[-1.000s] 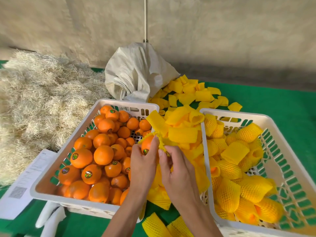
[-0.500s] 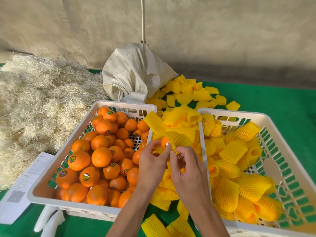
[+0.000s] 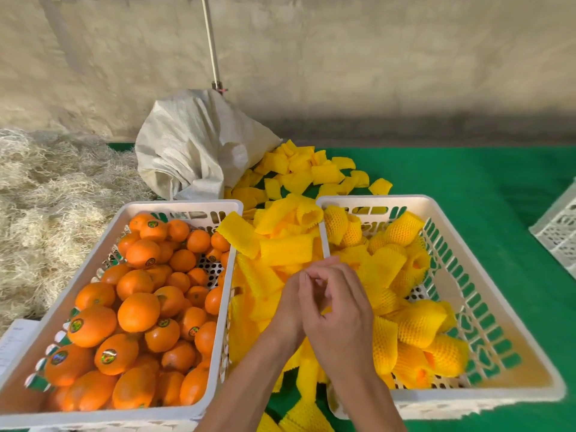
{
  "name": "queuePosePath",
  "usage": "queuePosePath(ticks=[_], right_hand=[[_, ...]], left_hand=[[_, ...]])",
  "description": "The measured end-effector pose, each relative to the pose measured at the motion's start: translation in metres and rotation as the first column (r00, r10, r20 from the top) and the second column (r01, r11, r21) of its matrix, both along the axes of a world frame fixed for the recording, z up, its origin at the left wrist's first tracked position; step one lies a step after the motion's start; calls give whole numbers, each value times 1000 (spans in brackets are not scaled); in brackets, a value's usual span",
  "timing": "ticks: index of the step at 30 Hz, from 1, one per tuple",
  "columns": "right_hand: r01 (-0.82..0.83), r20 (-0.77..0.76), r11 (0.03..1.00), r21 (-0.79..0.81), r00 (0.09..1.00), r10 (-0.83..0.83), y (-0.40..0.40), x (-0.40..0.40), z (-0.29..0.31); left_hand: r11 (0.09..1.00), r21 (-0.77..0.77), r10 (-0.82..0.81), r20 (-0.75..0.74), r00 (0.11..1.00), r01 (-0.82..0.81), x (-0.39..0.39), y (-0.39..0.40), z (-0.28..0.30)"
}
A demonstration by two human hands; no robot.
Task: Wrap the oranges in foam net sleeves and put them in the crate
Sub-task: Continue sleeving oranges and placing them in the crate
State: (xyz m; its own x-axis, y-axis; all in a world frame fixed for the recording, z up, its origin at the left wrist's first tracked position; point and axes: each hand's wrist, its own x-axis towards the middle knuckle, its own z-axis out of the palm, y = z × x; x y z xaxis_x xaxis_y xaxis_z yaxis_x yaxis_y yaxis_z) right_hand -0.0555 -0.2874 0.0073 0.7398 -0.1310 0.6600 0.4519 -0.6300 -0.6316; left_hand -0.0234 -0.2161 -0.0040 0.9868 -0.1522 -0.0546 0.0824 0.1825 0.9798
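**Both hands together over the sleeve pile, between the two crates**

The right hand (image 3: 338, 310) lies back-up, fingers curled inward, and covers most of the left hand (image 3: 288, 307), which presses against it from the left. Both forearms rise from the bottom edge and meet at the wrists. A sliver of yellow shows under the right fingers, but whether either hand grips an orange or a sleeve there cannot be told; the curled fingers hide what lies between the palms.

Directly under and beyond the hands lies the loose pile of foam net sleeves (image 3: 280, 244), too many to count, running away from the hands to a white woven sack (image 3: 193, 151) on the green tabletop (image 3: 486, 182).

Two white crates flank the hands. The left crate (image 3: 93, 260), just left of the left hand, is heaped with bare oranges (image 3: 138, 311), several dozen, many with round stickers. The right crate (image 3: 467, 275), just right of the right hand, holds wrapped oranges (image 3: 417, 322), roughly a dozen or more, orange skin showing through the net on some. A corner of a third white crate (image 3: 558, 235) shows far right.

Far left of the hands lie a mound of pale straw-like shavings (image 3: 46, 198) and one sheet of paper (image 3: 12, 344).
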Motion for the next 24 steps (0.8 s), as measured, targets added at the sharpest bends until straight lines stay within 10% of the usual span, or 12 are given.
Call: queuePosePath(ticks=[7, 17, 24], right_hand=[[-139, -270, 974, 178, 945, 184, 10, 14, -25], [-46, -620, 998, 32, 783, 56, 23, 94, -44], [52, -638, 999, 3, 769, -38, 33, 108, -50]], left_hand=[[929, 245, 271, 59, 961, -277, -3, 59, -11], [83, 888, 426, 379, 821, -453, -31, 206, -40], [-75, 957, 482, 280, 830, -279, -44, 236, -42]])
